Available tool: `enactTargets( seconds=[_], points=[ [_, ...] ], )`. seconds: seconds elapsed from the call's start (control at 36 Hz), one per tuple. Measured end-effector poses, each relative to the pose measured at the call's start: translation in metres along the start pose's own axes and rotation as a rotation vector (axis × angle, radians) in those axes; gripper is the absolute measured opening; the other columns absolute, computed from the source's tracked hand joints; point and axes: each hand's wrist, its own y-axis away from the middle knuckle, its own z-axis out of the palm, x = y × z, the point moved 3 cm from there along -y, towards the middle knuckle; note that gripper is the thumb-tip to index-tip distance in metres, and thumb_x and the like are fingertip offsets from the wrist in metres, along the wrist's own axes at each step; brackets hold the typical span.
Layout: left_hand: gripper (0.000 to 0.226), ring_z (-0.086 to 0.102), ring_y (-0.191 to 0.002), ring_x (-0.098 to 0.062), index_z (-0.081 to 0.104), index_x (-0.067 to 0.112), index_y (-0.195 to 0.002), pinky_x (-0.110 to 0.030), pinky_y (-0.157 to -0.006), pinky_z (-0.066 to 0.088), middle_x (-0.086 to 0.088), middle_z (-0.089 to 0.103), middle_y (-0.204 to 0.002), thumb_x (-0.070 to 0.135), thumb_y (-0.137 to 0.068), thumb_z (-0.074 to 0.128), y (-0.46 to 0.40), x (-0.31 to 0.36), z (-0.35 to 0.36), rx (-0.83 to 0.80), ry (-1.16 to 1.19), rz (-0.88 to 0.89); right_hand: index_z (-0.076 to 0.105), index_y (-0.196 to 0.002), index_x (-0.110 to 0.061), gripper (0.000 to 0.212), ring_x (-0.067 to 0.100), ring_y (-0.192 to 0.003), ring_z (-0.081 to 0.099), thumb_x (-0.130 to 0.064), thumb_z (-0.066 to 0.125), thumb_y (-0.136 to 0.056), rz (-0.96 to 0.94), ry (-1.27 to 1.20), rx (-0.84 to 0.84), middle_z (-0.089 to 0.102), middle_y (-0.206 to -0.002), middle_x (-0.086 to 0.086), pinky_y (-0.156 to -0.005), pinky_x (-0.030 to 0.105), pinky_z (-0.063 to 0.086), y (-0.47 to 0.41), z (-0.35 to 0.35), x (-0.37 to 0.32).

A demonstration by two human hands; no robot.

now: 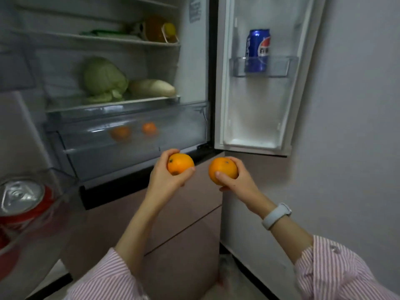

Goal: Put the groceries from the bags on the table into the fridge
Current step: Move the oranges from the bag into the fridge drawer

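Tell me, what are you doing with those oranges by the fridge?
A person stands at the open fridge, holding one orange in each hand. The left hand grips one orange and the right hand grips another orange, both in front of the clear drawer. Two oranges already lie inside it. A cabbage sits on the shelf above.

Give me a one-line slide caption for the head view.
Left hand and right hand each hold an orange before the open fridge's clear drawer, where two oranges already lie.
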Motion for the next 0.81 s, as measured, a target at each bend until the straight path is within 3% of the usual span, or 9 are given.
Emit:
enactTargets(
  seconds=[0.11, 0.17, 0.28, 0.39, 0.44, 0.58, 0.64, 0.72, 0.81],
  points=[
    [0.058, 0.058, -0.093, -0.019, 0.049, 0.032, -0.115, -0.043, -0.071, 0.057, -0.004, 0.048, -0.119, 0.035, -0.065, 0.078, -0.069, 0.018, -0.009, 0.127, -0.066, 0.099, 0.038, -0.121, -0.027, 0.046, 0.021, -0.097, 0.055, -0.019, 0.065, -0.084, -0.084, -0.082, -0.062, 0.044, -0.109, -0.003, -0.066, 0.028, 0.058, -0.081, -0.009, -0.019],
    [0.056, 0.06, -0.09, -0.02, 0.05, 0.034, -0.114, -0.039, -0.066, 0.058, -0.005, 0.051, -0.116, 0.036, -0.064, 0.078, -0.102, 0.028, -0.017, 0.19, -0.109, 0.137, 0.04, -0.123, -0.025, 0.046, 0.02, -0.096, 0.056, -0.02, 0.064, -0.084, -0.103, -0.157, -0.098, 0.045, -0.108, -0.004, -0.068, 0.03, 0.059, -0.122, -0.011, -0.031],
    [0.058, 0.057, -0.082, -0.004, 0.05, 0.033, -0.114, -0.02, -0.055, 0.054, 0.004, 0.055, -0.103, 0.041, -0.062, 0.075, -0.156, 0.052, -0.03, 0.275, -0.191, 0.151, 0.042, -0.123, -0.025, 0.046, 0.021, -0.101, 0.055, -0.022, 0.065, -0.084, -0.209, -0.208, -0.164, 0.048, -0.11, -0.003, -0.075, 0.033, 0.056, -0.191, -0.007, -0.063],
    [0.073, 0.056, -0.082, -0.001, 0.05, 0.031, -0.111, -0.028, -0.071, 0.053, 0.015, 0.054, -0.094, 0.059, -0.046, 0.065, -0.2, 0.061, -0.051, 0.296, -0.297, 0.12, 0.04, -0.125, -0.022, 0.052, 0.016, -0.1, 0.052, -0.025, 0.068, -0.081, -0.296, -0.138, -0.186, 0.048, -0.111, -0.003, -0.075, 0.028, 0.051, -0.246, 0.01, -0.088],
    [0.072, 0.058, -0.085, -0.007, 0.05, 0.031, -0.109, -0.035, -0.077, 0.053, 0.011, 0.056, -0.094, 0.06, -0.046, 0.067, -0.225, 0.057, -0.065, 0.294, -0.415, 0.094, 0.038, -0.127, -0.02, 0.058, 0.017, -0.101, 0.052, -0.029, 0.07, -0.079, -0.304, -0.11, -0.238, 0.048, -0.115, 0.0, -0.078, 0.027, 0.05, -0.273, 0.023, -0.096],
    [0.082, 0.059, -0.091, -0.022, 0.042, 0.029, -0.106, -0.039, -0.081, 0.053, -0.003, 0.057, -0.099, 0.067, -0.037, 0.066, -0.279, 0.032, -0.092, 0.187, -0.655, -0.052, 0.036, -0.124, -0.016, 0.069, 0.022, -0.108, 0.051, -0.035, 0.076, -0.072, -0.349, 0.157, -0.289, 0.046, -0.118, 0.004, -0.093, 0.04, 0.047, -0.338, 0.061, -0.102],
    [0.074, 0.056, -0.093, -0.023, 0.04, 0.027, -0.108, -0.034, -0.081, 0.049, -0.006, 0.056, -0.104, 0.057, -0.05, 0.076, -0.296, 0.019, -0.097, 0.115, -0.769, -0.086, 0.037, -0.118, -0.021, 0.07, 0.024, -0.111, 0.05, -0.041, 0.078, -0.065, -0.362, 0.293, -0.349, 0.047, -0.12, 0.006, -0.096, 0.042, 0.045, -0.359, 0.076, -0.1],
    [0.064, 0.051, -0.095, -0.016, 0.041, 0.02, -0.121, -0.026, -0.077, 0.041, -0.001, 0.049, -0.107, 0.035, -0.071, 0.079, -0.32, 0.001, -0.102, -0.006, -0.88, -0.063, 0.035, -0.121, -0.017, 0.07, 0.02, -0.106, 0.05, -0.039, 0.076, -0.069, -0.38, 0.49, -0.498, 0.047, -0.118, 0.005, -0.086, 0.033, 0.046, -0.381, 0.098, -0.099],
    [0.065, 0.05, -0.098, -0.012, 0.043, 0.023, -0.126, -0.023, -0.078, 0.041, 0.003, 0.049, -0.111, 0.038, -0.072, 0.077, -0.343, -0.014, -0.107, -0.116, -0.944, -0.051, 0.034, -0.127, -0.018, 0.073, 0.022, -0.108, 0.052, -0.045, 0.072, -0.07, -0.389, 0.73, -0.597, 0.05, -0.119, 0.003, -0.09, 0.036, 0.047, -0.401, 0.119, -0.098]
  ],
)
